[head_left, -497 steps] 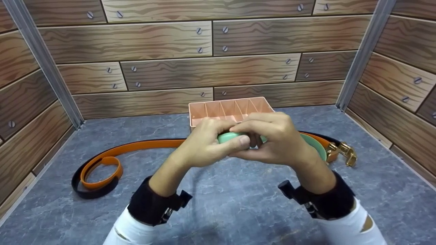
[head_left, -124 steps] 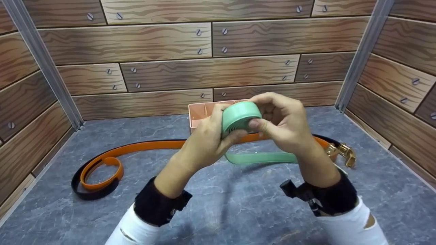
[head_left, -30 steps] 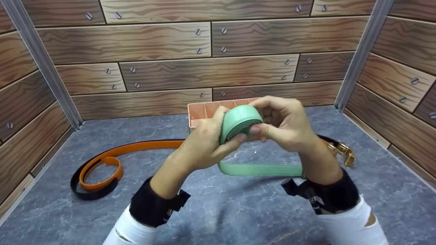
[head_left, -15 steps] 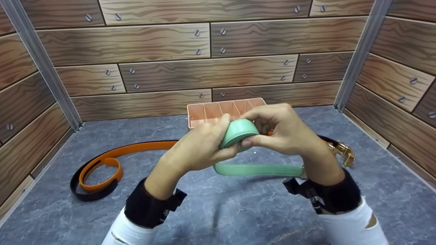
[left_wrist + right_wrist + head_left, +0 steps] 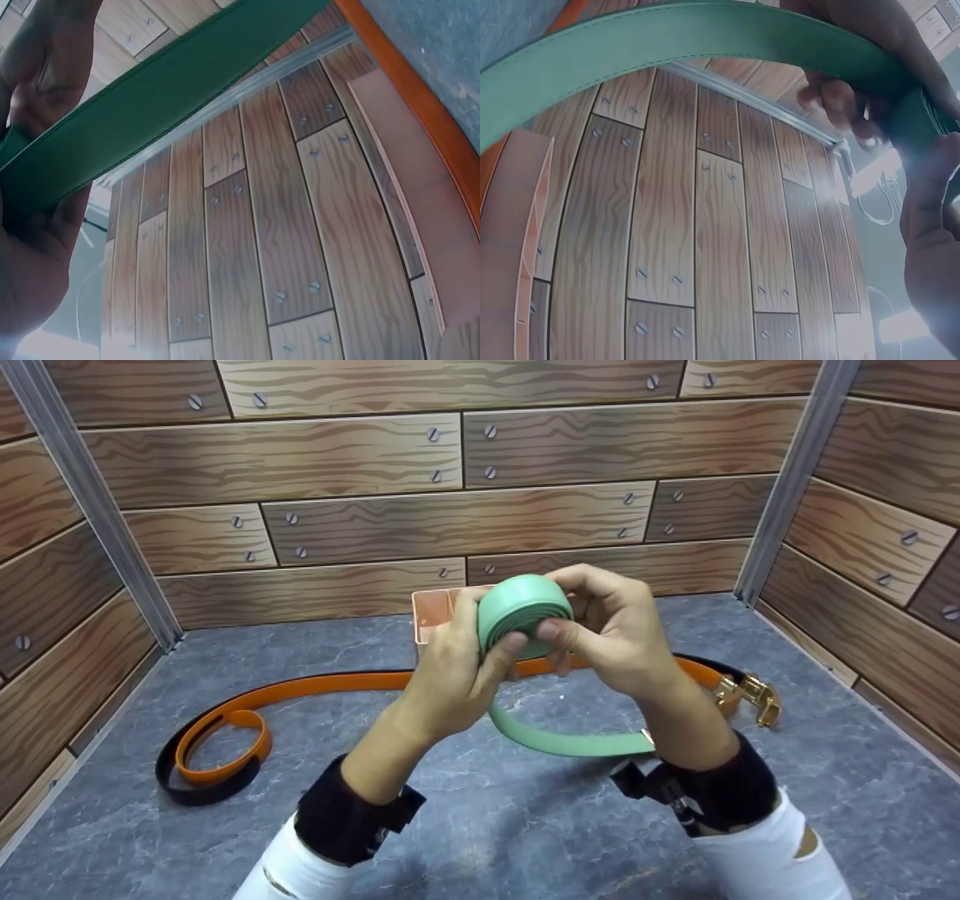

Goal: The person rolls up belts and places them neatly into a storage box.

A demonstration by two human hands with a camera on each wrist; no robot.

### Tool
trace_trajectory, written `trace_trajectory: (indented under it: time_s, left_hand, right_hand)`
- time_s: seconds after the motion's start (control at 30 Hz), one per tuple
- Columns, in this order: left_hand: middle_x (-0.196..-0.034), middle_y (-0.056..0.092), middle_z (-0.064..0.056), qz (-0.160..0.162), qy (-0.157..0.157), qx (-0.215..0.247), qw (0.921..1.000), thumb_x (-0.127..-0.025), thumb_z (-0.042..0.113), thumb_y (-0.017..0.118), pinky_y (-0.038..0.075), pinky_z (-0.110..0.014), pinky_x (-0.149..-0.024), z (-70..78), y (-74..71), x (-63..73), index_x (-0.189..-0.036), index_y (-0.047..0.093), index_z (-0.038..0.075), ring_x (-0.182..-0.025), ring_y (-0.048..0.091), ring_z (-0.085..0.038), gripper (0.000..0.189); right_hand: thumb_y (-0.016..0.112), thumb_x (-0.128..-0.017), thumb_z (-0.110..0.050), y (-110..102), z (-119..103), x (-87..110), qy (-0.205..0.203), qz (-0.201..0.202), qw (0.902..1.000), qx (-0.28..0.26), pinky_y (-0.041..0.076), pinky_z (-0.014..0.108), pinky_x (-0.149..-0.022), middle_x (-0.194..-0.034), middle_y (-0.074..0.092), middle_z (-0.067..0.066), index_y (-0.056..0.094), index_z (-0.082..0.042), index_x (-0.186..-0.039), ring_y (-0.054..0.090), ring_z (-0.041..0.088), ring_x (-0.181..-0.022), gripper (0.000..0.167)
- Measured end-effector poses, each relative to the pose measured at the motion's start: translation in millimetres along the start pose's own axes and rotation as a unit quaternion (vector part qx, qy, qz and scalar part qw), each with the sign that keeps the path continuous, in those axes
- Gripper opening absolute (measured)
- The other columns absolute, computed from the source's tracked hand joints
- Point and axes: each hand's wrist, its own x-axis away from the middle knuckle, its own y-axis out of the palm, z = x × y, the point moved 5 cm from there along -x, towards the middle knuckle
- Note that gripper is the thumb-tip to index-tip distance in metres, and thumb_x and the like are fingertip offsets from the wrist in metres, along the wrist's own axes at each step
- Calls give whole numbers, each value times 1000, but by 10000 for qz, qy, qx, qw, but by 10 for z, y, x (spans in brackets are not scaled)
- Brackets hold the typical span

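Observation:
Between both hands a green belt (image 5: 525, 594) is wound into a tight coil, held above the table. My left hand (image 5: 454, 675) grips the coil from the left, its thumb across the coil's lower face. On the other side my right hand (image 5: 619, 641) pinches the coil between thumb and fingers. The belt's loose tail hangs below and curves right toward a metal piece, partly hidden by the right wrist. Both wrist views show the stitched green strap (image 5: 150, 105) running from the hands; in the right wrist view the rolled layers (image 5: 922, 124) show by the fingers.
An orange and black belt (image 5: 322, 682) lies across the table behind the hands, its left end curled and gold buckles (image 5: 761, 697) at its right. Behind it stands a pink divided box (image 5: 433, 615), partly covered by the hands. Wood-patterned walls enclose the back and sides.
Since half a second ago the coil has risen and tipped so its spiral face shows. Much earlier the hands covered it lower down. The hanging tail has swung and shortened slightly.

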Motion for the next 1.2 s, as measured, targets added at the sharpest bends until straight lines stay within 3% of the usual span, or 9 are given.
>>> trace_trajectory:
  time_s: [0.13,0.3,0.4,0.6,0.77,0.9,1.0,1.13,1.2]
  left_hand:
    - [-68,60,-7,219,15,114,9997,-100,57,30,48,-14,-53,2,29,8,-115,41,-8,-51,60,-10,67]
    - [-70,57,-7,354,271,-176,9989,-99,61,24,47,-19,-53,8,43,1,-119,42,-9,-51,52,-12,76]
    - [-77,59,-8,427,284,-276,9983,-99,60,26,49,-22,-56,8,53,-2,-122,43,-9,-55,52,-13,75]
    - [-93,65,-13,545,197,49,9983,-99,51,40,55,-27,-76,2,100,-3,-120,37,-8,-76,64,-17,63]
    - [-73,61,-10,725,388,240,9963,-102,51,41,50,-20,-54,41,55,14,-111,40,-7,-50,56,-13,58]
    - [-70,59,-10,659,478,336,9961,-103,49,40,47,-17,-49,44,49,21,-108,39,-7,-45,55,-12,56]
    - [-77,62,-12,672,395,450,9959,-102,46,44,49,-17,-52,38,59,23,-116,38,-9,-49,58,-13,58]
    - [-87,64,-16,779,-51,929,9926,-97,50,52,51,-20,-51,28,87,30,-124,38,-10,-50,58,-14,67]
    - [-92,65,-18,900,-156,1038,9904,-95,53,51,53,-23,-58,24,111,36,-124,39,-10,-58,61,-16,70]
  right_hand:
    - [75,-87,-22,13,5,2,48,50,9999,-120,50,28,-41,-86,71,4,59,19,-110,61,12,-49,50]
    - [75,-86,-20,-16,-28,-2,-184,247,9990,-313,49,26,-40,-84,71,7,62,15,-110,60,12,-48,45]
    - [75,-86,-19,-26,-32,-3,-184,370,9985,-366,48,25,-40,-84,71,7,64,13,-111,60,12,-48,42]
    - [74,-87,-24,12,-11,0,108,339,9982,-486,50,28,-41,-93,70,8,64,9,-113,61,14,-49,43]
    - [72,-89,-26,78,3,0,452,-61,9945,-946,53,33,-45,-101,66,13,63,7,-116,64,18,-53,43]
    - [70,-90,-26,89,-13,7,476,-180,9945,-910,55,34,-46,-91,68,9,64,5,-117,65,16,-53,41]
    - [70,-90,-25,92,-12,4,407,-68,9956,-842,55,34,-46,-88,70,9,64,5,-117,65,17,-52,42]
    - [72,-88,-26,109,13,2,287,141,9957,-867,53,34,-44,-86,69,10,64,7,-114,64,19,-50,42]
    - [72,-88,-27,113,21,4,204,226,9957,-875,53,33,-43,-87,69,9,65,6,-113,64,18,-50,42]
